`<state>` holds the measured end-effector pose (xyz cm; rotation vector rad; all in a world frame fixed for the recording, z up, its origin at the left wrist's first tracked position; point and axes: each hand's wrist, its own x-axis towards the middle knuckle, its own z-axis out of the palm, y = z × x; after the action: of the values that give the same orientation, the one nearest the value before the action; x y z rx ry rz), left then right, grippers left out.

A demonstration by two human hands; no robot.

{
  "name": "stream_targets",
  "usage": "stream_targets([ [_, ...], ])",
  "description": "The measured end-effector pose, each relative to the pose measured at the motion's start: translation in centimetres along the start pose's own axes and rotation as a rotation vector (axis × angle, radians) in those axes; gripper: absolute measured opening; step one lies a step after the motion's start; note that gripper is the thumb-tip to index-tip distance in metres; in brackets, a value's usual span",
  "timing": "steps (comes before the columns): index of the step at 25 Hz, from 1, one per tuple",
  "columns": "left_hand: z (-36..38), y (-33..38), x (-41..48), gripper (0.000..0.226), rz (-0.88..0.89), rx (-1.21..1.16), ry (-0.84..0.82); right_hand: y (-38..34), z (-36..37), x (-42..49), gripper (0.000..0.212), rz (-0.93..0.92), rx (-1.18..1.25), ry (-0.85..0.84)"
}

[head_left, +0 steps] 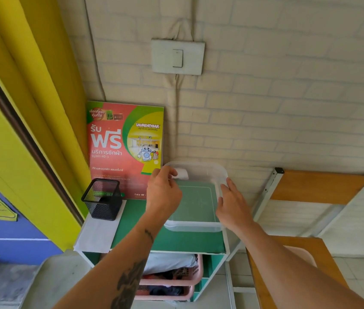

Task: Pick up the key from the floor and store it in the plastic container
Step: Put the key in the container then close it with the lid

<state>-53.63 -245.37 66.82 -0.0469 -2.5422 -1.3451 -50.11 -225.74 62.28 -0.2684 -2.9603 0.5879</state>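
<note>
So both hands were up at the clear plastic container (195, 197) sitting on the green top of the little shelf unit (167, 241), pushed back near the wall. The left hand (163, 192) was at the far left corner, fingers curled in with the fingertips pinched around the rim or a white tab there. I couldn't tell if anything small was tucked inside that pinch. The right hand (232, 204) was loosely open, fingers stretched along the right wall, touching it, not really clamping anything.

The key itself? Honestly didn't show anywhere. The tub looked empty through the plastic, and the floor was barely in view. So it was either hidden in a hand or not picked up yet, no way to say which.

What could have gone wrong, as I saw it:

- That tub looked light and slippery. With only a fingertip hold on one corner, tugging it could have made it skid or tip toward the front edge.
- The black mesh cup (102, 199) stood near the left forearm, so a careless swing could have knocked it over.
- The laundry flyer (125, 148) leaning on the wall just behind the left hand could have flopped down if bumped.
- If a key was in the pinch, it could have slipped out and missed the tub.
</note>
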Motion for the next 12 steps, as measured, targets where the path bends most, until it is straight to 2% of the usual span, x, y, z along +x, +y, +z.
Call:
stream_targets([
  [5,3.3,0.4,-0.1,0.024,0.01,0.135,-0.195,0.0,0.2,0.0,0.052,0.005,0.01,0.015],
  [12,4.9,-0.2,-0.5,0.029,0.013,0.26,-0.33,0.2,0.5,0.0,0.053,-0.003,0.015,0.028],
])
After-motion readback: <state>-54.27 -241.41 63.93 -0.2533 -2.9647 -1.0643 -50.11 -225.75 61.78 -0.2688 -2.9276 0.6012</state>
